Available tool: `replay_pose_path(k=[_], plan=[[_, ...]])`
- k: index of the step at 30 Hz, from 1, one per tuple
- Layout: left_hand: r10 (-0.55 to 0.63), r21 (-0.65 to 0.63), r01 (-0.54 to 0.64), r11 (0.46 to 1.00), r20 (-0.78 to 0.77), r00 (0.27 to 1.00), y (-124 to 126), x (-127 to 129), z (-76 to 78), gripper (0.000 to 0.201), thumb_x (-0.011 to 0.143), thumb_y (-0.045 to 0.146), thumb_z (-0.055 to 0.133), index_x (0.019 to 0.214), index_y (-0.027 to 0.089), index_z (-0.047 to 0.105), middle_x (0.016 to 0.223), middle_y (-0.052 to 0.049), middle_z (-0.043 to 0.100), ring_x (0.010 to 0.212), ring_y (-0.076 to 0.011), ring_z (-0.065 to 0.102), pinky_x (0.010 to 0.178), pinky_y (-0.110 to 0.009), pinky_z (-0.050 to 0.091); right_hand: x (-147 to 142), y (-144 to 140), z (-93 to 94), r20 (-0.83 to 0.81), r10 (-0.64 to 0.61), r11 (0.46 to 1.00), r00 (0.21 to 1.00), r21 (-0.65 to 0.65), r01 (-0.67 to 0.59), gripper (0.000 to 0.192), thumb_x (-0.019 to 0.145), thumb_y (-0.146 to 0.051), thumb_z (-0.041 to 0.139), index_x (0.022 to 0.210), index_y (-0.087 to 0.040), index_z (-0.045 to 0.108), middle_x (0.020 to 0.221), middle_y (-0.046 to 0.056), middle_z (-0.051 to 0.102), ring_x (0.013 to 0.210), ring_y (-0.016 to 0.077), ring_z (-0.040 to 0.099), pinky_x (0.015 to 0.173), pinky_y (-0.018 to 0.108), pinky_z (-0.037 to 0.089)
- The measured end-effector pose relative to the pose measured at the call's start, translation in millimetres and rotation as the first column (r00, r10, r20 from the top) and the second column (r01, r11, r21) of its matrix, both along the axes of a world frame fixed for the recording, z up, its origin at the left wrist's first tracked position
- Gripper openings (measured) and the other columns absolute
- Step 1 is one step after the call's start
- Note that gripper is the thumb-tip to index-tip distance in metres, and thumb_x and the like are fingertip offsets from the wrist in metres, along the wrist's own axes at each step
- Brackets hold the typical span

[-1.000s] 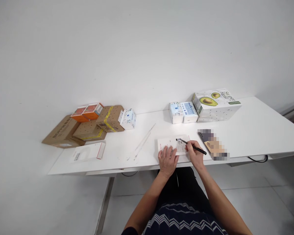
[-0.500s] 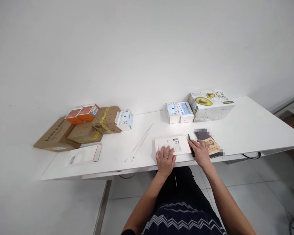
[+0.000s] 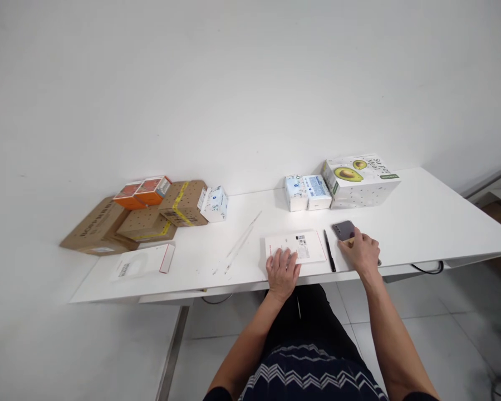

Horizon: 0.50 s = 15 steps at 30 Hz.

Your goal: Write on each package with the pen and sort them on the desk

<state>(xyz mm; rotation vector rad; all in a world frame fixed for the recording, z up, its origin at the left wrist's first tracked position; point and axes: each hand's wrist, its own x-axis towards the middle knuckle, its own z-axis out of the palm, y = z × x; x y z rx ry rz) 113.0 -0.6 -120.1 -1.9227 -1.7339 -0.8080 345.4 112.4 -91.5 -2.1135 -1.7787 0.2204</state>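
Observation:
A flat white box (image 3: 304, 245) with a printed label lies near the front edge of the white table (image 3: 421, 223). My left hand (image 3: 283, 271) rests flat on its near left corner, fingers spread. A black pen (image 3: 329, 258) lies on the table just right of the box, with no hand on it. My right hand (image 3: 362, 253) lies over a dark phone (image 3: 343, 229), covering most of it; whether the fingers grip the phone is unclear.
At the back stand two small white-blue boxes (image 3: 307, 192) and a white avocado-print box (image 3: 359, 178). Cardboard boxes (image 3: 150, 220) with orange boxes (image 3: 142, 191) on top are stacked at the left. A flat white box (image 3: 144, 263) lies front left; thin clear strips (image 3: 242, 242) lie mid-table.
My right hand held the pen over the box label, laid it down right of the box, then moved right onto the phone. My left hand stayed on the box.

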Motion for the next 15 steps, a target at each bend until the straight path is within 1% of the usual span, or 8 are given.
replay_pose_path(k=[3,6,7,8,10,12,13,15], plan=[[0.004,-0.013,-0.004,1.0,0.0,1.0,0,0,-1.4,0.032,0.086,0.035,0.058,0.117,0.026,0.063,0.118,-0.008,0.066,0.118,-0.0279,0.053,0.101,-0.045,0.03,-2,-9,12.6,-0.094,-0.006,0.998,0.996,0.064,0.012,0.066,0.072,-0.049,0.06,0.126,-0.012,0.054,0.117,0.023,0.06,0.11,0.0406,0.048,0.089,0.055,0.037],[0.005,-0.017,-0.005,1.0,-0.005,1.0,0,0,-1.7,0.032,0.086,0.035,0.058,0.117,0.026,0.063,0.118,-0.008,0.066,0.119,-0.0278,0.053,0.101,-0.045,0.03,-6,-28,31.5,-0.407,-0.003,0.993,0.913,0.104,0.05,0.068,0.069,-0.052,0.064,0.125,-0.015,0.056,0.112,0.017,0.064,0.108,0.0351,0.054,0.092,0.051,0.04],[0.005,-0.013,-0.005,1.0,-0.006,1.0,0,1,-1.6,0.032,0.086,0.035,0.058,0.117,0.026,0.063,0.119,-0.008,0.066,0.12,-0.0278,0.052,0.101,-0.045,0.03,-10,-36,38.3,-0.564,-0.005,0.994,0.826,0.084,0.063,0.068,0.068,-0.052,0.066,0.125,-0.017,0.056,0.111,0.015,0.065,0.105,0.0321,0.057,0.091,0.048,0.043],[0.005,-0.009,-0.005,1.0,-0.006,1.0,0,1,-1.3,0.032,0.086,0.034,0.058,0.117,0.026,0.063,0.118,-0.008,0.066,0.12,-0.0279,0.052,0.101,-0.045,0.03,-15,-44,44.7,-0.721,-0.008,0.997,0.693,0.048,0.061,0.066,0.068,-0.053,0.066,0.124,-0.019,0.057,0.11,0.012,0.066,0.101,0.0292,0.06,0.088,0.044,0.046],[0.004,-0.006,-0.004,1.0,-0.001,1.0,0,1,-0.9,0.032,0.086,0.034,0.058,0.117,0.025,0.062,0.118,-0.008,0.066,0.12,-0.0279,0.052,0.101,-0.045,0.03,-31,-61,54.7,-0.943,-0.033,0.998,0.332,-0.048,-0.036,0.055,0.073,-0.055,0.062,0.116,-0.02,0.062,0.106,0.009,0.069,0.091,0.0248,0.065,0.079,0.038,0.051],[0.003,-0.017,-0.003,1.0,0.011,1.0,-1,1,-2.0,0.031,0.087,0.033,0.057,0.116,0.025,0.063,0.118,-0.008,0.066,0.12,-0.028,0.052,0.101,-0.046,0.031,-52,-77,59.7,-0.989,-0.146,0.962,-0.003,-0.141,-0.233,0.049,0.08,-0.058,0.051,0.103,-0.017,0.067,0.096,0.011,0.072,0.079,0.024,0.068,0.068,0.037,0.055],[0.001,-0.022,0.0,1.0,0.02,1.0,-1,1,-3.4,0.03,0.087,0.031,0.056,0.116,0.025,0.063,0.118,-0.008,0.065,0.121,-0.0278,0.052,0.101,-0.046,0.032,-64,-84,60.2,-0.965,-0.235,0.922,-0.113,-0.185,-0.34,0.05,0.082,-0.058,0.046,0.099,-0.016,0.068,0.09,0.011,0.073,0.074,0.0244,0.068,0.063,0.037,0.055],[0.005,-0.029,-0.003,1.0,0.039,0.999,-2,-1,-8.2,0.029,0.089,0.029,0.052,0.116,0.024,0.062,0.12,-0.008,0.065,0.121,-0.026,0.051,0.101,-0.046,0.034,-87,-97,58.5,-0.902,-0.357,0.846,-0.241,-0.203,-0.493,0.049,0.085,-0.056,0.043,0.096,-0.016,0.068,0.084,0.012,0.073,0.07,0.0252,0.069,0.06,0.038,0.056]])
